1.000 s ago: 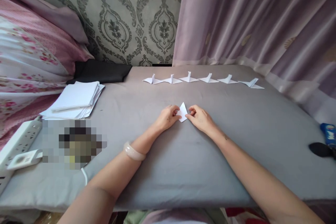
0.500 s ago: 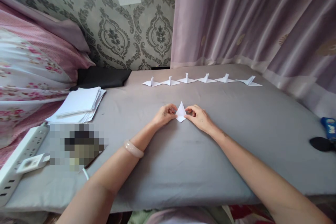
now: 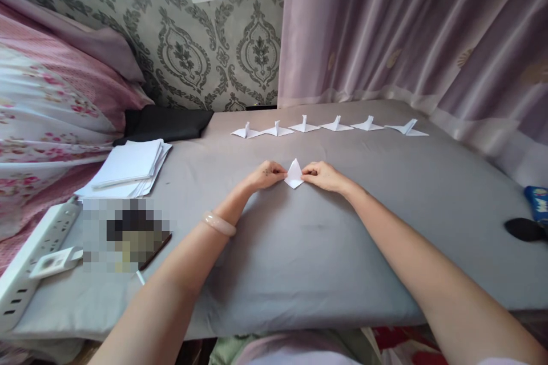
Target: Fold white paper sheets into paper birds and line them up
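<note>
A small folded piece of white paper [image 3: 294, 175], kite-shaped with its long point facing away from me, is held between both hands above the grey cloth. My left hand [image 3: 268, 174] pinches its left corner with thumb and fingers. On the opposite side, my right hand [image 3: 324, 175] pinches the right corner. Farther back, several folded white paper cranes [image 3: 304, 125] stand in a row across the table, each with a raised middle part and wings spread flat.
A stack of white paper [image 3: 128, 166] lies at left, before a black folded cloth [image 3: 165, 124]. Nearer me are a white power strip [image 3: 40, 265] with a plugged-in charger [image 3: 55, 262] and a blurred-out object [image 3: 132, 234]. A black rounded item [image 3: 524, 229] and blue packet [image 3: 536, 201] sit far right.
Both hands have moved slightly away from me with the folded paper. Their fingers now lie straighter along its side corners. The row of cranes has stayed put.
</note>
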`<action>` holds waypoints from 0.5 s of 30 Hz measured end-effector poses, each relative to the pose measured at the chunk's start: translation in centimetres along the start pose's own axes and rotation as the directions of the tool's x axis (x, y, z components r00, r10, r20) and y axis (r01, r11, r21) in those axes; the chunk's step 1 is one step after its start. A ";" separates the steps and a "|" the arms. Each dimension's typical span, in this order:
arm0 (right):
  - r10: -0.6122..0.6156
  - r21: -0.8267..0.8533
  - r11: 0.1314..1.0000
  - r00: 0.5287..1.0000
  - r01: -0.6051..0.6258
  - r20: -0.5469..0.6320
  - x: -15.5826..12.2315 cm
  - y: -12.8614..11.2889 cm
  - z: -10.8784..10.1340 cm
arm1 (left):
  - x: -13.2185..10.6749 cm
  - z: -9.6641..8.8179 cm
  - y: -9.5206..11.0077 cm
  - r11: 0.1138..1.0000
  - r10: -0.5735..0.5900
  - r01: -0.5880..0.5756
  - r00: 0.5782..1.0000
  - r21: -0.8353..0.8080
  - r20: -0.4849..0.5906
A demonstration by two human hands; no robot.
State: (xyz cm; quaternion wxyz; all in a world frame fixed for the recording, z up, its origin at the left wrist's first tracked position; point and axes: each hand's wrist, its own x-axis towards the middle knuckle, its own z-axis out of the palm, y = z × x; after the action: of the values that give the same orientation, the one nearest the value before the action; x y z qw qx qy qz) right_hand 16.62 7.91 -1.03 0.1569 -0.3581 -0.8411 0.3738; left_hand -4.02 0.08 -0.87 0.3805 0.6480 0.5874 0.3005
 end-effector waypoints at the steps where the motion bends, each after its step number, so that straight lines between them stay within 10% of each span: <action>1: 0.003 0.002 1.000 1.000 -0.003 0.006 0.0 0.1 0.0 | 0.0 -0.1 -0.1 1.000 0.003 -0.003 1.000 0.002 0.004; 15: -0.163 -0.055 0.985 0.987 0.162 -0.007 -1.1 0.7 0.6 | -0.7 0.5 -0.7 0.965 0.172 -0.145 0.979 0.217 -0.111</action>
State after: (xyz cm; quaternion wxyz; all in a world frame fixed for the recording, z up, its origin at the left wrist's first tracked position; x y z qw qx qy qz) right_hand 17.45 7.14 -1.93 0.1821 -0.2945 -0.8764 0.3346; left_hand -4.07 -0.72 -1.69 0.2467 0.7084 0.5852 0.3081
